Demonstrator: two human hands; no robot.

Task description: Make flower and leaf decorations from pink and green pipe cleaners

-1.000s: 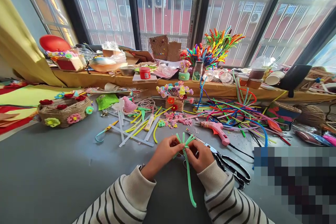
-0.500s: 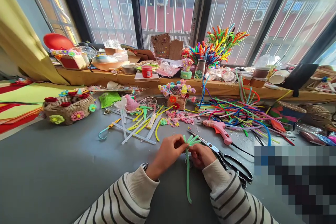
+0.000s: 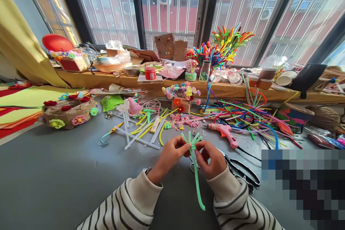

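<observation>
A bundle of light green pipe cleaners (image 3: 198,187) is between my hands, several short ends fanned out on top and a long tail hanging down over the table. My left hand (image 3: 172,153) pinches it at the joint where the ends meet. My right hand (image 3: 212,158) is closed at the joint's other side, forefinger touching it and thumb just beneath. Black-handled scissors (image 3: 244,169) lie partly hidden behind my right hand. Behind my fingers, a small metal ring-like handle (image 3: 194,166) shows on the table.
Beyond my right hand lies a pink glue gun (image 3: 225,133) with its cord. Loose colored pipe cleaners (image 3: 237,113) heap up at the back right. Clear glue sticks (image 3: 142,140) are scattered left of center. A woven basket with flowers (image 3: 68,113) stands at left.
The green bundle has tilted, its top leaning left and its tail swinging right. My right hand has shifted its fingers, opening its grip out around the joint.
</observation>
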